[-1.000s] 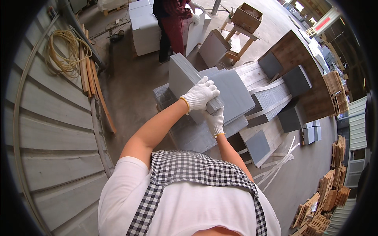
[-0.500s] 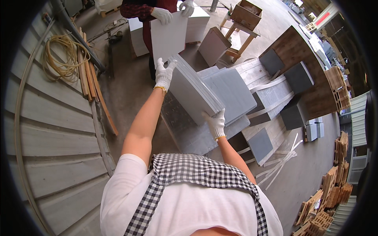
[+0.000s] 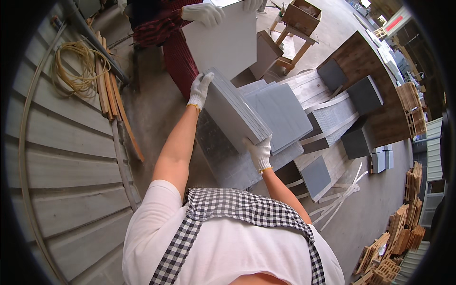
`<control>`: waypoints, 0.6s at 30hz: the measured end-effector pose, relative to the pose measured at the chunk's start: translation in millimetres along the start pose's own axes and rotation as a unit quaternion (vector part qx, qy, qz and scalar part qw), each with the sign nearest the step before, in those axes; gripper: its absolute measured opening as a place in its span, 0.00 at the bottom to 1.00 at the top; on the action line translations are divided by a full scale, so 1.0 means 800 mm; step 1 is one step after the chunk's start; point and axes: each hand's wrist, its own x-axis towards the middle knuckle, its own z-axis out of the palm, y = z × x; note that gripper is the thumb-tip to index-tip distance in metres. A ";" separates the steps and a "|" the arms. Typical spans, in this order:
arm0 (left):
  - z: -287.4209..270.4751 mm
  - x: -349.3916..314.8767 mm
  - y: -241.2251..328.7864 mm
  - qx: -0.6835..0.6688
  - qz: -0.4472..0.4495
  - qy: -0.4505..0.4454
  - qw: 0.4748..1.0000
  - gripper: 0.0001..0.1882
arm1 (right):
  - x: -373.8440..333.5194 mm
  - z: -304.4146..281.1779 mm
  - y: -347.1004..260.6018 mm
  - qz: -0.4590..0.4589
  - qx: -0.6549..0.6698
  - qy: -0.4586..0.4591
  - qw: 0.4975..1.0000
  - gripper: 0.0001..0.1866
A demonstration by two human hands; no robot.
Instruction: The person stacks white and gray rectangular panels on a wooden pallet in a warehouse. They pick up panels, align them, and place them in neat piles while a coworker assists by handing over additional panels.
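Both white-gloved hands clamp a tilted stack of thin grey rectangular panels: the left hand grips its far upper corner, the right hand its near lower corner, long axis running between them, above flat grey slabs.

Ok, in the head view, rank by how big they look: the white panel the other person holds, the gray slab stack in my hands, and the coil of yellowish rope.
1. White panel, though its top is cut off.
2. Gray slab stack, tilted, so unsure against the panel.
3. Rope coil, smallest.
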 end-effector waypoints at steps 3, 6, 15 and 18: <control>0.003 -0.005 0.005 0.017 0.008 0.005 1.000 0.25 | -0.002 -0.001 -0.005 0.014 -0.045 0.002 0.999 0.44; 0.007 -0.006 0.011 -0.004 0.003 -0.022 1.000 0.26 | 0.002 0.004 0.015 0.037 -0.080 0.029 0.996 0.51; 0.003 0.010 -0.001 0.008 -0.010 -0.033 0.999 0.28 | 0.000 -0.010 -0.011 0.058 -0.082 -0.018 0.995 0.61; -0.002 0.002 0.013 0.002 -0.008 -0.029 1.000 0.29 | 0.000 -0.009 -0.009 0.003 -0.038 -0.018 0.999 0.61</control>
